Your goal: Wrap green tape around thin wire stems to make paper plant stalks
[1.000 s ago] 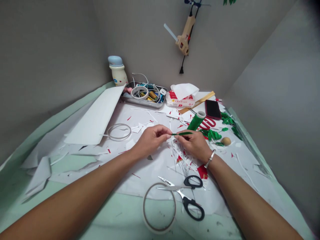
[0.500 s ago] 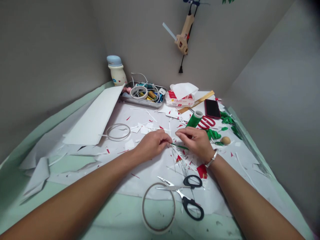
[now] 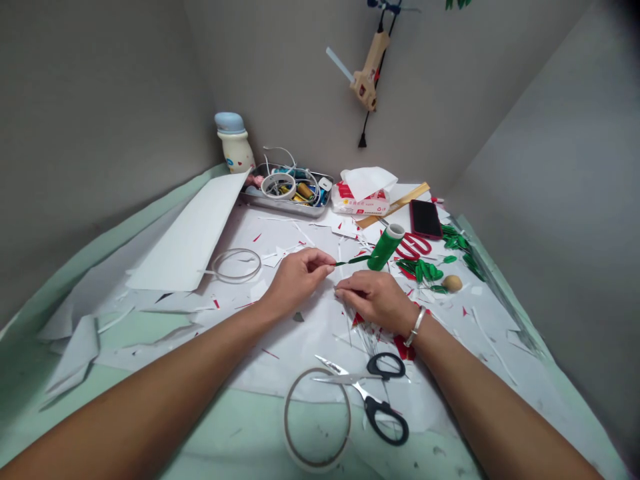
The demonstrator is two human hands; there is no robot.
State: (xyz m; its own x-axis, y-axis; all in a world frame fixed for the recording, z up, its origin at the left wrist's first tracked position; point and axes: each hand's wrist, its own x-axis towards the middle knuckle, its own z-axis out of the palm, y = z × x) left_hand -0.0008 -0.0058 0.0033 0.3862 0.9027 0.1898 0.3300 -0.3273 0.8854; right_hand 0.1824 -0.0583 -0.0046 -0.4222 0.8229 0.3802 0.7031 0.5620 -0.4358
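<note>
My left hand (image 3: 303,277) pinches one end of a slim green leaf (image 3: 359,259), which points right toward the spool of green thread (image 3: 384,248). Just below and to the right, my right hand (image 3: 377,297) has thumb and fingers pressed together; whatever lies between them is too fine to make out. The spool stands tilted behind the right hand. Under and in front of that hand lie thin white wires (image 3: 367,340) and red scraps. More green leaves (image 3: 423,270) lie to the right beside a small tan ball (image 3: 453,283).
Black-handled scissors (image 3: 385,410) lie spread over a tape roll (image 3: 286,427) in front. Red-handled scissors (image 3: 414,245), a phone (image 3: 425,219), a tissue pack (image 3: 361,199) and a metal tray (image 3: 313,210) sit farther back. A glue gun (image 3: 370,70) hangs on the wall.
The left hand has moved slightly up and away with the green leaf. The right hand has come down and left, below the leaf, and more of the thread spool shows.
</note>
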